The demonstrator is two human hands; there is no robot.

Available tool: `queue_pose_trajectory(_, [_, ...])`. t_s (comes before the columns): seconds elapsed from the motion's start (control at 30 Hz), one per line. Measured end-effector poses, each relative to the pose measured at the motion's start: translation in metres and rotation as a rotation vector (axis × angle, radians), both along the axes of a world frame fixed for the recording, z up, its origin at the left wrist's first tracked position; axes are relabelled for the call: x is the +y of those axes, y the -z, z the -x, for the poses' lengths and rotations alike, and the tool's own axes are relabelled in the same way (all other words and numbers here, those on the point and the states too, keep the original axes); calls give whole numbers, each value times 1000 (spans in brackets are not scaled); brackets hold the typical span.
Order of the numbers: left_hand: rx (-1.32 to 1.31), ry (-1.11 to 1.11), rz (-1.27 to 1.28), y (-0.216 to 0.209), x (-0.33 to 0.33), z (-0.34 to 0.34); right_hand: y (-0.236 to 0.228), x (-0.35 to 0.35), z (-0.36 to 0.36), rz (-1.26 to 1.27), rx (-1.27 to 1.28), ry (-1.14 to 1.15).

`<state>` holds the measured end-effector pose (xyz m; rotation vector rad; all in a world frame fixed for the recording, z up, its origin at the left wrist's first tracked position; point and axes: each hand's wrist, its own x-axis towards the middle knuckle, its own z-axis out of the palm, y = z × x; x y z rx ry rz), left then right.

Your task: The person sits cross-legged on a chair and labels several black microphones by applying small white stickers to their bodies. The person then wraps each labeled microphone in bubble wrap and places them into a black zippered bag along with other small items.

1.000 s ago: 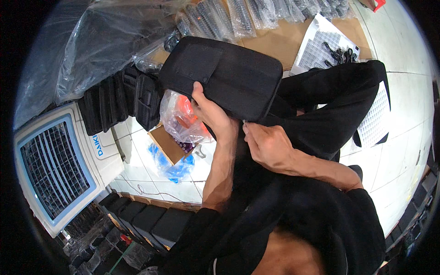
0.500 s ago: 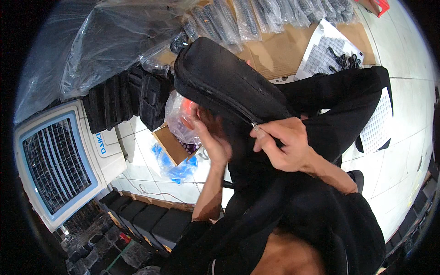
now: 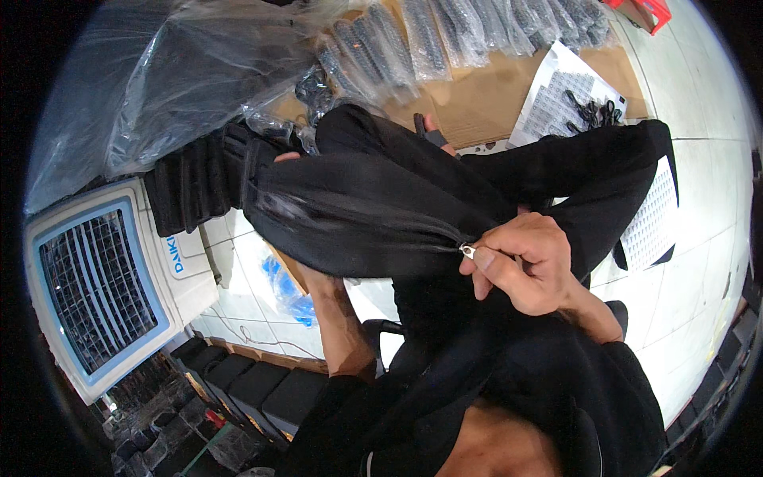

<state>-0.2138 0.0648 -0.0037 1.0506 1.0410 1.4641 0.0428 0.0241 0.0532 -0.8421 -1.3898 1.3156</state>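
A black zippered bag [image 3: 342, 207] lies across my lap, its end swung to the left and its fabric smeared by motion. My right hand [image 3: 524, 262] pinches the silver zipper pull [image 3: 467, 250] at the bag's near right end, thumb against curled fingers. The cloth gathers in folds toward that pull. Most of my left hand [image 3: 288, 157] is hidden behind the bag; fingertips show past its far left edge, and the forearm comes up from beneath, so the hand grips the bag from below.
Black bags [image 3: 187, 183] stand in a row at the left by a white air cooler [image 3: 103, 278]. Bubble-wrapped items [image 3: 429, 48] lie on cardboard [image 3: 509, 91] at the far side. Black cords [image 3: 596, 111] rest on a printed sheet [image 3: 548, 87]. Black boxes [image 3: 294, 393] line the lower left.
The bag's far end has swung left and down. My left hand, free beside it before, has gone behind it. My right hand has moved slightly right and nearer, still pinching the zipper pull.
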Motion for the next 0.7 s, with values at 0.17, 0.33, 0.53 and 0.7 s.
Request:
queue_pose_trajectory(0.17, [479, 213, -237, -48, 3, 7, -50, 10, -8, 298, 120, 33])
queue_pose_trajectory(0.33, [688, 158, -196, -67, -23, -4, -57, 16, -4, 253, -41, 47])
queue_pose_trajectory(0.53, [1052, 324, -449, -74, -24, -42, -73, 23, 10, -316, -565, -73])
queue_pose_trajectory(0.7, [903, 435, -284, -52, -24, -49, -80, 22, 19, -443, -761, -48])
